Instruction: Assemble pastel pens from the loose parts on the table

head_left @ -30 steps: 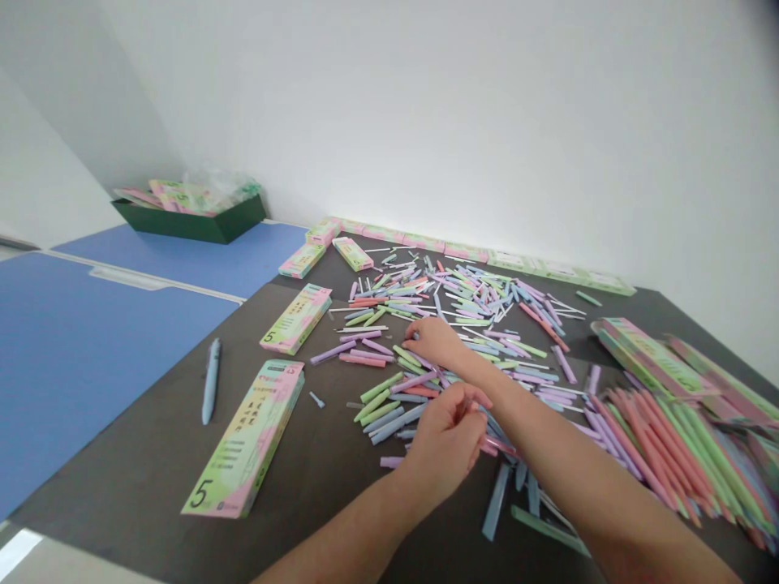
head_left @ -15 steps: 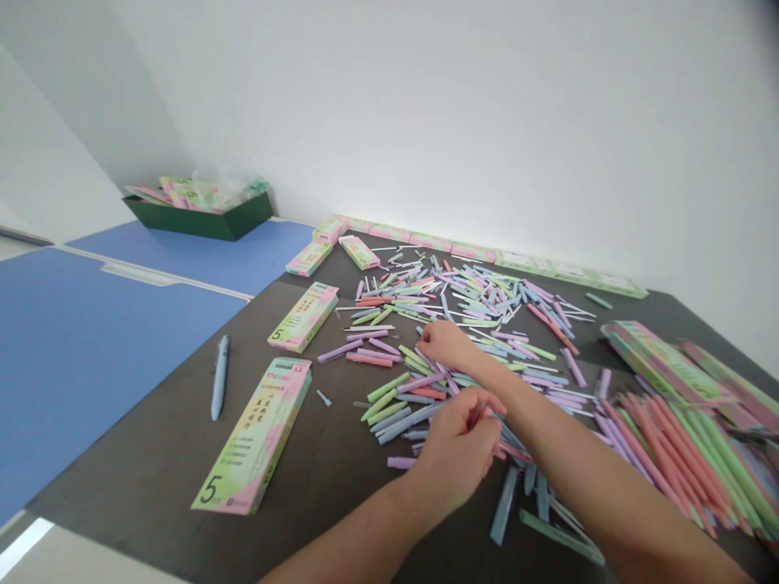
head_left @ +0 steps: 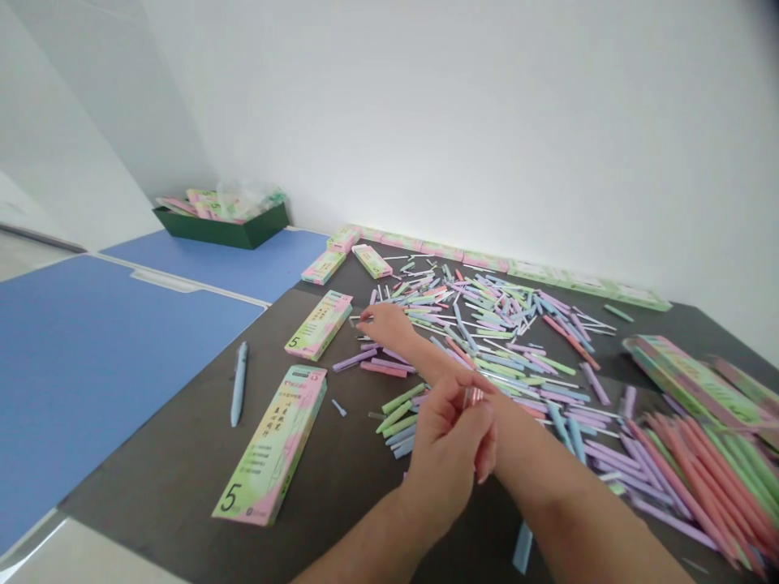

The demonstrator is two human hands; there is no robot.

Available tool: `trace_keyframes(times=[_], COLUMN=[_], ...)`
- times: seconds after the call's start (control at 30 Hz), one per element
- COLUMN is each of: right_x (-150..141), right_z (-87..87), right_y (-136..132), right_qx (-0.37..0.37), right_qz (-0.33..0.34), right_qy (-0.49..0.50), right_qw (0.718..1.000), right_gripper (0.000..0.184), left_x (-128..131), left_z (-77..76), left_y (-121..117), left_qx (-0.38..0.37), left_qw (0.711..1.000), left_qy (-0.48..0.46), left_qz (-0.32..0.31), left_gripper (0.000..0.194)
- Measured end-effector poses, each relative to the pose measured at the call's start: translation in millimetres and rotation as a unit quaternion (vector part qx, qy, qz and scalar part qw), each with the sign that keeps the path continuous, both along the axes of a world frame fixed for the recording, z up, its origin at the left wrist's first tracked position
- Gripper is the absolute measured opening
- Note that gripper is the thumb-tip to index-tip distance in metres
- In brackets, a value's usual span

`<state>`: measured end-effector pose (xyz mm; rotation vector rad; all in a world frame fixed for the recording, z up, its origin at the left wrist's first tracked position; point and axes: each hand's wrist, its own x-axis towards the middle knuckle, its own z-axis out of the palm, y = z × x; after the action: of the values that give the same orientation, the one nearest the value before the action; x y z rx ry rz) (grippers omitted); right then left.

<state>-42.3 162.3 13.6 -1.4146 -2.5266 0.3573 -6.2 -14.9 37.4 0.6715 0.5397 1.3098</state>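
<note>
Pastel plastic pen parts [head_left: 595, 384] lie scattered over a dark, matte bench [head_left: 176, 478], where a person sorts through them by hand. The left hand [head_left: 447, 446], its grip closed, pinches a small pinkish, shiny piece [head_left: 473, 397] above the right forearm. The right hand [head_left: 389, 326] reaches beside a glossy printed carton [head_left: 320, 324]; whether its grip holds anything cannot be told. Lifting such slim, smooth cylinders would call for a light fingertip pinch.

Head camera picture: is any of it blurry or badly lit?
In the head view, pale, even light on the wall; a dark smudge in the top right corner; pens at lower right look soft; the near box is clearer, its large 5 readable.
</note>
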Motion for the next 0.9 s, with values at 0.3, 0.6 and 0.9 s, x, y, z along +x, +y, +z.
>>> trace_keyframes(times=[0.3,0.6,0.9], right_x=[-39.9,5.0,152.5], right_z=[-3.2,8.7,25.1], right_y=[8.6,0.3,-117.3], right_qx=[-0.038,-0.107,-0.391], right_qz=[-0.034,-0.07,-0.106], right_qy=[-0.014,0.137,0.553], right_qw=[0.999,0.982,0.728], right_gripper=[0.024,0.01,0.026], left_x=[-6.2,-5.8,-6.9], left_z=[4.8,5.0,-0.1], left_y=[5.1,6.3,14.7], left_qx=[-0.025,-0.033,-0.001], left_qw=[0.996,0.997,0.993], left_qy=[-0.076,-0.048,0.027], left_qz=[0.049,0.06,0.117], left_gripper=[0.005,0.006,0.005])
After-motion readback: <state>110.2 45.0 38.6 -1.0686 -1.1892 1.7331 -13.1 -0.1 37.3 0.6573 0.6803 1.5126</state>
